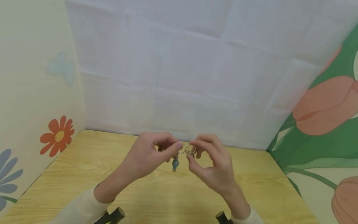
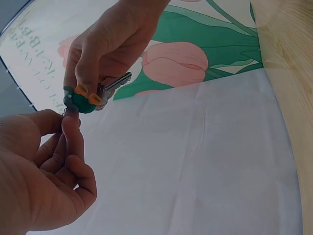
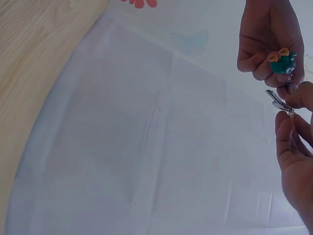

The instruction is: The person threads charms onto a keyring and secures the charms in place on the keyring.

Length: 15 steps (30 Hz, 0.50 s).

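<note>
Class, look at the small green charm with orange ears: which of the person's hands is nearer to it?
Left. The left hand pinches the ring just above the small green charm with orange ears, which dangles beneath its fingertips; the right hand pinches the silver key beside it.

We're looking at a small staged recording booth: a pale wooden tabletop (image 1: 167, 199) boxed in by a creased white cloth backdrop (image 1: 195, 77) and side panels printed with cartoon flowers (image 1: 57, 136) and pink tulips (image 1: 325, 105).
</note>
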{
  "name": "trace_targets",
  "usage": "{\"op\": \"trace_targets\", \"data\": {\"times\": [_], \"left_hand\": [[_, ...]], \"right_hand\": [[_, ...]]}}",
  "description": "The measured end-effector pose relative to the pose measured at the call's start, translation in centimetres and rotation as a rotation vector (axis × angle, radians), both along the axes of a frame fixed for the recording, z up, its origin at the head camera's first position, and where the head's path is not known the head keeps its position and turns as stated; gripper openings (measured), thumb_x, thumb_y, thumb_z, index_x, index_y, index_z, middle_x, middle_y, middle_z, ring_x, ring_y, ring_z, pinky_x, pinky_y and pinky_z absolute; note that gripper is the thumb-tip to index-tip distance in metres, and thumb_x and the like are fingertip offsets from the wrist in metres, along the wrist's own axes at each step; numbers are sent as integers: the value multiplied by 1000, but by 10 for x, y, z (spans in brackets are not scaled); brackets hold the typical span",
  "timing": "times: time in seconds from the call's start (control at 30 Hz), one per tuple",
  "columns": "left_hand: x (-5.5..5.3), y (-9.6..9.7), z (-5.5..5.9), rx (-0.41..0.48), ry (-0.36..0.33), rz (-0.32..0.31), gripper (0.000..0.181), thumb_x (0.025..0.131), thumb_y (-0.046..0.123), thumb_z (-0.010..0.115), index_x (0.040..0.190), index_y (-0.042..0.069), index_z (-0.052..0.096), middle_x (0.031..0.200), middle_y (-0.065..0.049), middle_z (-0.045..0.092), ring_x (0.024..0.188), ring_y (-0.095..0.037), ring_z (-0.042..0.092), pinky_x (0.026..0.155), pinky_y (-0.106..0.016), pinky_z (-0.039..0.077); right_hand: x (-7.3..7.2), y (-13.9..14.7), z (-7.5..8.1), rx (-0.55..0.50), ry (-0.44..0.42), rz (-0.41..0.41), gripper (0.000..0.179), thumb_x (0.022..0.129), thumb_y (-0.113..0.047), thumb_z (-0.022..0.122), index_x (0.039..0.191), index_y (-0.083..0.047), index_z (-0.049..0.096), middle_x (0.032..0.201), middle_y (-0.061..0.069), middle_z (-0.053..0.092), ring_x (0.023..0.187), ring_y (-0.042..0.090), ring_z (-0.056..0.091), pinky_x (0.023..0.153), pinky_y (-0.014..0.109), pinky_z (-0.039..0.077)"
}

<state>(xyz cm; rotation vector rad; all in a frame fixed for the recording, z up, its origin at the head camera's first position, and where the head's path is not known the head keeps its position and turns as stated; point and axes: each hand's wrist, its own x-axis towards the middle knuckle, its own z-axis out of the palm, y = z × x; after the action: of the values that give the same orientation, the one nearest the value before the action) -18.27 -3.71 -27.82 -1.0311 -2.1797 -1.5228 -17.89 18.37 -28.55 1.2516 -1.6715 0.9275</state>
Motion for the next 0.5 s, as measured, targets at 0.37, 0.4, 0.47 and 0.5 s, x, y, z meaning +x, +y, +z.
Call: {"op": "trace_targets", "data": {"times": [0.37, 0.4, 0.47, 0.5], "left_hand": [[2, 1, -1, -16, 64, 50, 14, 101, 26, 68, 91, 26, 77, 68, 16, 65, 56, -8, 58, 49, -28, 45], [2, 1, -1, -16, 70, 54, 14, 101, 26, 68, 90, 26, 76, 68, 16, 65, 56, -8, 58, 49, -28, 45], [3, 1, -1, -15, 84, 61, 14, 101, 24, 68, 89, 25, 76, 67, 16, 64, 55, -7, 57, 49, -28, 45], [3, 1, -1, -11, 91, 62, 15, 101, 22, 69, 88, 24, 76, 67, 16, 64, 55, -7, 57, 49, -28, 45]], "right_hand": [[6, -2, 3, 47, 40, -16, 26, 83, 6, 68, 109, 9, 67, 102, 18, 59, 74, 20, 61, 65, 22, 52], [7, -3, 3, 51, 44, -12, 27, 82, 7, 67, 109, 9, 66, 102, 18, 58, 74, 20, 61, 65, 21, 52], [9, -4, 4, 60, 64, -4, 29, 81, 9, 67, 109, 10, 66, 103, 19, 58, 74, 20, 62, 66, 21, 53], [10, -5, 4, 65, 78, -4, 29, 80, 10, 67, 109, 10, 66, 103, 19, 58, 74, 20, 63, 66, 21, 53]]}}
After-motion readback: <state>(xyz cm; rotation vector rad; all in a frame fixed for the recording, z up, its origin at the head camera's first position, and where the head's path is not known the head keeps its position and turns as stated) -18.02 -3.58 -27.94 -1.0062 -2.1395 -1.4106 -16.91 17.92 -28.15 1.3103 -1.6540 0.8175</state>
